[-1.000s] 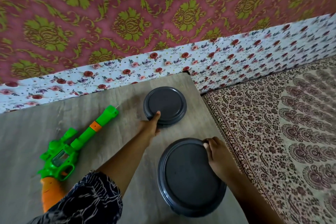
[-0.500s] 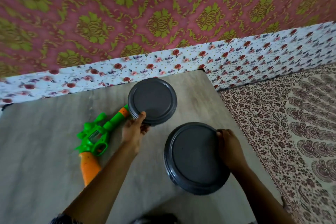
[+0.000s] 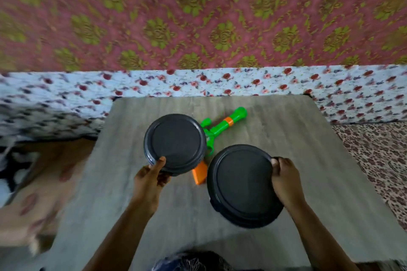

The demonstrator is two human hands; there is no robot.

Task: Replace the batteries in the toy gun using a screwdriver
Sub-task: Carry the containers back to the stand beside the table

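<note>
A: What is showing at the far left?

B: A blurred patch of floor is lying beside the grey wood-grain tabletop (image 3: 286, 138). I cannot tell more about it.

A: And the left hand?

B: The left hand (image 3: 152, 178) is gripping the near edge of a dark round container (image 3: 176, 143). Its thumb is lying on the lid and the fingers are curling underneath the rim. The container is covering part of the toy.

A: How is the toy gun looking?

B: The toy gun (image 3: 222, 124) is lying flat on the tabletop, between the two containers and a little behind them. Its body is bright green, and an orange ring is sitting on the barrel near the wider muzzle, which is pointing to the back right. The orange grip is pointing toward the person and is showing in the gap between the containers. The middle part is hiding behind the left container, so I cannot tell where its battery cover is.

A: And on the right?

B: The right hand (image 3: 284, 182) is holding a second dark container (image 3: 242, 182) at its right edge, with the fingers curling over the rim. This one is nearer to the person. Behind the tabletop a white flowered cloth (image 3: 242, 81) is running along a red and green patterned wall (image 3: 198, 17).
</note>
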